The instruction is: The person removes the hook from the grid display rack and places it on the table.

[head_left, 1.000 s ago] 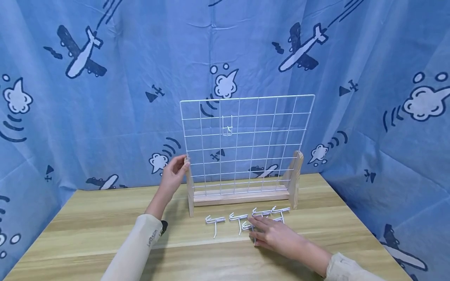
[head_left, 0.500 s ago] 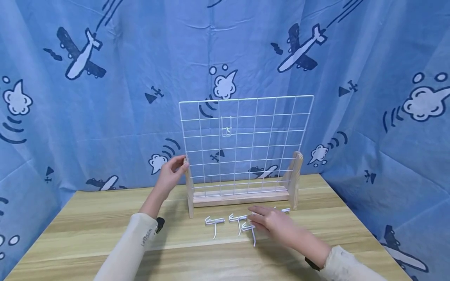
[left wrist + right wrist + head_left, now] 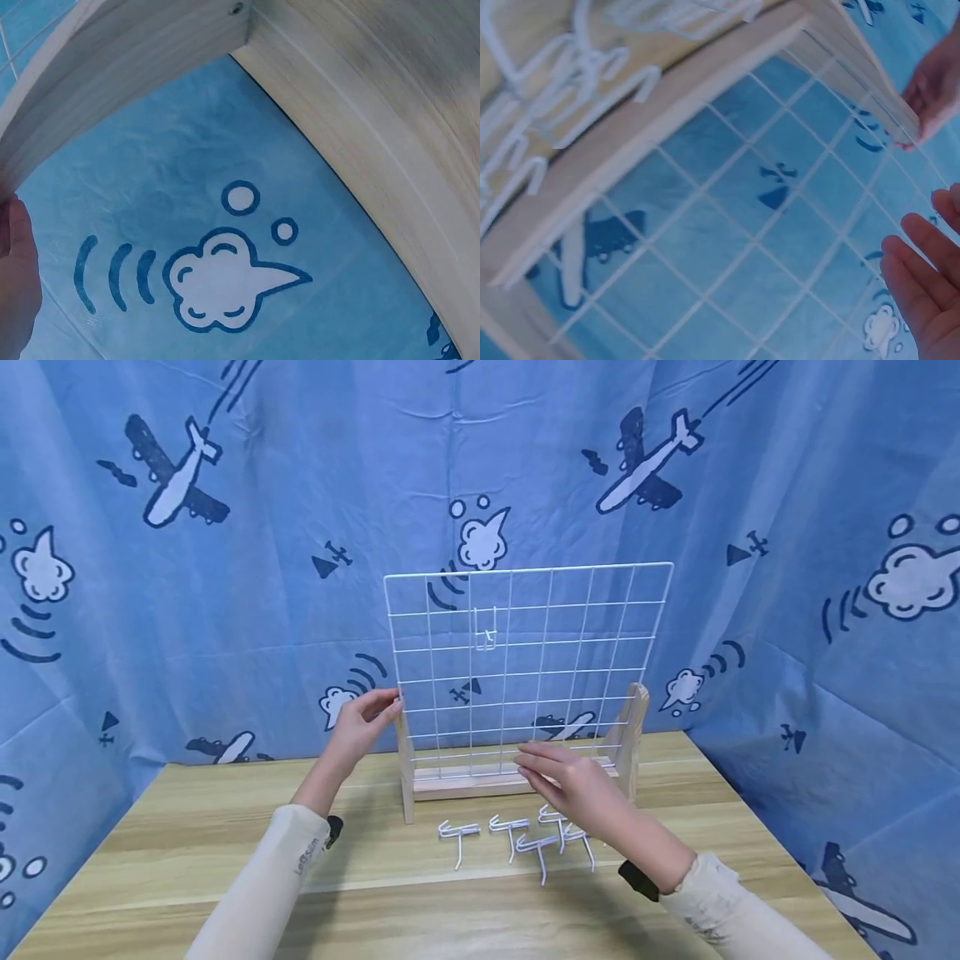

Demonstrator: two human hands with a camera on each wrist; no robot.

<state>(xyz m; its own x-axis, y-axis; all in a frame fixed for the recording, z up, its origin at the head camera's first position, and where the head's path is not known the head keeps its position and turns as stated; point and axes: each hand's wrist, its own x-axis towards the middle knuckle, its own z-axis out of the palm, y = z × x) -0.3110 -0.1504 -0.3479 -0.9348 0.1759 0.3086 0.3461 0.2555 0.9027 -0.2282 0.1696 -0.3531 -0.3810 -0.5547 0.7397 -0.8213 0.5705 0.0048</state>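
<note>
A white wire grid panel (image 3: 528,569) stands upright in a wooden stand (image 3: 472,788). My left hand (image 3: 358,724) pinches the top of the stand's left side post (image 3: 407,768); in the left wrist view its fingers (image 3: 21,277) meet the wood at the edge. My right hand (image 3: 581,781) is raised in front of the grid's lower right part, fingers fairly straight. Nothing shows in its fingers (image 3: 911,277) in the right wrist view. Several white metal hooks (image 3: 537,843) lie on the table before the stand, some partly behind my right hand. One wire hook (image 3: 486,641) hangs on the grid.
The wooden table (image 3: 247,852) reaches back to a blue curtain (image 3: 300,460) with plane and cloud prints. The stand's right side post (image 3: 634,718) rises just beyond my right hand. The curtain also closes in the right side.
My right hand has lifted from the hooks on the table up to the front of the grid. Hooks it had covered now show, slightly shifted. My left hand stays at the post.
</note>
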